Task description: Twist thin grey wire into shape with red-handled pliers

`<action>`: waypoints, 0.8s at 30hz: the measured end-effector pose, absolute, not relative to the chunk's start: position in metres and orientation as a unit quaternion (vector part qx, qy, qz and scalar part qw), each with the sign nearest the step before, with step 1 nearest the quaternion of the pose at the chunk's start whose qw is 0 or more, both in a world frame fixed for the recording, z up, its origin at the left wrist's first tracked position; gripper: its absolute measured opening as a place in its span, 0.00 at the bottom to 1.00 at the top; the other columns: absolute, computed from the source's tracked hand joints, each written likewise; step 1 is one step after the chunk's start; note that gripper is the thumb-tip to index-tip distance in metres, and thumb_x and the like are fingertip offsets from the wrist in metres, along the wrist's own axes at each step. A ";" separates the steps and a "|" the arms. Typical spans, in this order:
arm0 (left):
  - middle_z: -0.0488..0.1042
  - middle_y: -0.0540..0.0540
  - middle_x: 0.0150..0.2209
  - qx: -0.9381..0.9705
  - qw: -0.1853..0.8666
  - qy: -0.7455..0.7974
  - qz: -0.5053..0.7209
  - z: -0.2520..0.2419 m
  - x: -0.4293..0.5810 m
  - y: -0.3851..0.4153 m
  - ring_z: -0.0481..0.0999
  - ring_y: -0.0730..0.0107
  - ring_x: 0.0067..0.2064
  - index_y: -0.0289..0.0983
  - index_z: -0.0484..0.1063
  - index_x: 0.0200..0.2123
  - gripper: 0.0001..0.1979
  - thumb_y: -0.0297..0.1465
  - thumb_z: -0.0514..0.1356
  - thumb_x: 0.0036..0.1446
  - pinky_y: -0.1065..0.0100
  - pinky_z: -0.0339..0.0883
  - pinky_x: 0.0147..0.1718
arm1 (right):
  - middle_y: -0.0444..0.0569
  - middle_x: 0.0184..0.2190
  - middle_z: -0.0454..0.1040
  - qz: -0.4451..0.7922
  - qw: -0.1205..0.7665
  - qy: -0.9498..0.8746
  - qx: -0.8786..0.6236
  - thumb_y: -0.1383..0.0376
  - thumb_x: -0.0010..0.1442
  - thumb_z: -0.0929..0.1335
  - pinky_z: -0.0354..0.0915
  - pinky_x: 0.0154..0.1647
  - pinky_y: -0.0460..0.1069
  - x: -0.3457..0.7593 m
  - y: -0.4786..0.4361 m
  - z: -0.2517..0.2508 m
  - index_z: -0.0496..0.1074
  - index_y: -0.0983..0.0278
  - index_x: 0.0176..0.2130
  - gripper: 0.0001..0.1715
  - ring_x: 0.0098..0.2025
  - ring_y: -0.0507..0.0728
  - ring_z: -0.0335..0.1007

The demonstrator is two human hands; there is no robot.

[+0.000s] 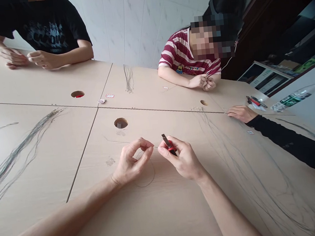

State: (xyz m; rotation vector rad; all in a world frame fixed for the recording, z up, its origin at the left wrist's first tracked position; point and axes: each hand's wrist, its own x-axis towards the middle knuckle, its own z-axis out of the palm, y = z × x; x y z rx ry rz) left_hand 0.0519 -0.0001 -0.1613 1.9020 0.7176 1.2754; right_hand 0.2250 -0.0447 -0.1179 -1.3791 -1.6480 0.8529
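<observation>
My left hand [132,162] is closed in a pinch on a thin wire [146,174] that loops down over the light wooden table [161,214]. My right hand [182,159] is closed around a small red-handled tool [169,144] whose dark tip points up and left, close to the pinched end of the wire. The two hands sit a few centimetres apart just above the tabletop.
A bundle of long wires [18,150] lies at the left and more wires [248,168] spread at the right. Cable holes [121,123] dot the tables. Three other people sit around; a dark-sleeved hand [240,113] rests at right near a plastic bottle [297,97].
</observation>
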 end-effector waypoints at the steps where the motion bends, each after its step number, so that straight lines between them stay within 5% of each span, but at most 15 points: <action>1: 0.71 0.50 0.27 0.737 0.362 0.281 0.497 -0.161 0.052 0.000 0.71 0.74 0.30 0.36 0.70 0.34 0.03 0.24 0.57 0.59 0.71 0.66 0.31 | 0.40 0.24 0.58 0.342 0.402 -0.650 -0.547 0.62 0.63 0.66 0.55 0.30 0.45 0.225 -0.045 -0.117 0.65 0.63 0.29 0.11 0.27 0.49 0.54; 12: 0.71 0.49 0.28 0.743 0.361 0.269 0.495 -0.161 0.051 -0.002 0.71 0.73 0.30 0.35 0.71 0.38 0.04 0.25 0.57 0.59 0.69 0.66 0.32 | 0.41 0.26 0.60 0.350 0.389 -0.655 -0.545 0.62 0.62 0.65 0.57 0.32 0.46 0.225 -0.044 -0.120 0.65 0.63 0.29 0.11 0.29 0.50 0.56; 24: 0.70 0.51 0.26 0.756 0.361 0.260 0.481 -0.159 0.053 -0.002 0.69 0.76 0.27 0.37 0.66 0.31 0.05 0.25 0.56 0.60 0.72 0.65 0.29 | 0.42 0.26 0.61 0.343 0.366 -0.671 -0.546 0.62 0.62 0.65 0.57 0.33 0.46 0.224 -0.044 -0.117 0.65 0.62 0.29 0.10 0.29 0.51 0.56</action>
